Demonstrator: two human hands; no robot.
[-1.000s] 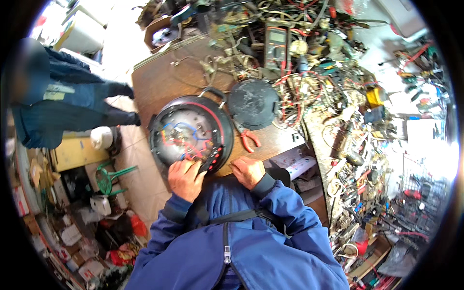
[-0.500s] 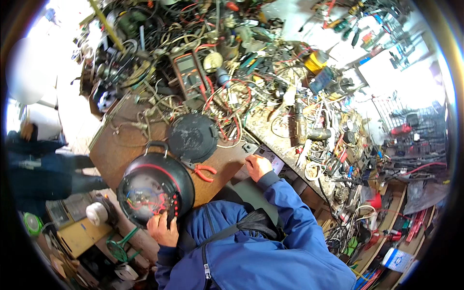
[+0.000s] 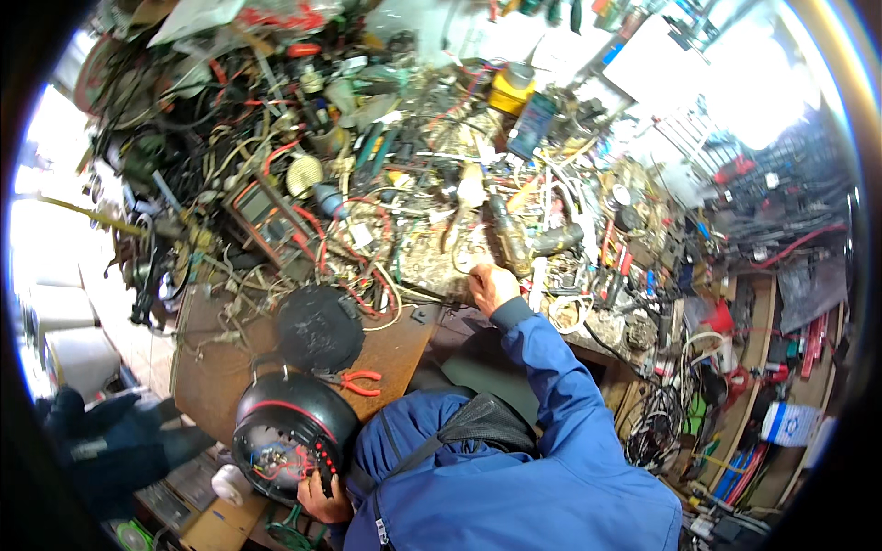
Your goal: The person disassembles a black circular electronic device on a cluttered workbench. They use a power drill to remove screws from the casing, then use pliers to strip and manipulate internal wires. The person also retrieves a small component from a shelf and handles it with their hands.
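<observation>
My left hand point(image 3: 323, 499) is closed on the lower rim of a black pot-shaped appliance point(image 3: 317, 413). It lies tilted at the brown table's near left corner, its open underside showing red and other coloured wires and a row of red dots. My right hand point(image 3: 493, 286) is over the near edge of the cluttered bench with its fingers curled; what they hold, if anything, is hidden. Close to that hand lies a dark cylindrical tool point(image 3: 507, 237). Between the appliance and a round black lid point(image 3: 320, 328) lie red-handled pliers point(image 3: 358, 382).
A multimeter point(image 3: 266, 220) stands among tangled cables at the table's back. Loose wires, tools and parts cover the bench point(image 3: 432, 266), with a yellow container point(image 3: 511, 92) farther back. Another person in dark clothing point(image 3: 119, 441) is at the left. Wooden shelves point(image 3: 735, 386) stand at right.
The view has swung toward the right. My right hand has moved forward from the table's right corner to the bench edge. My left hand stays on the appliance's rim.
</observation>
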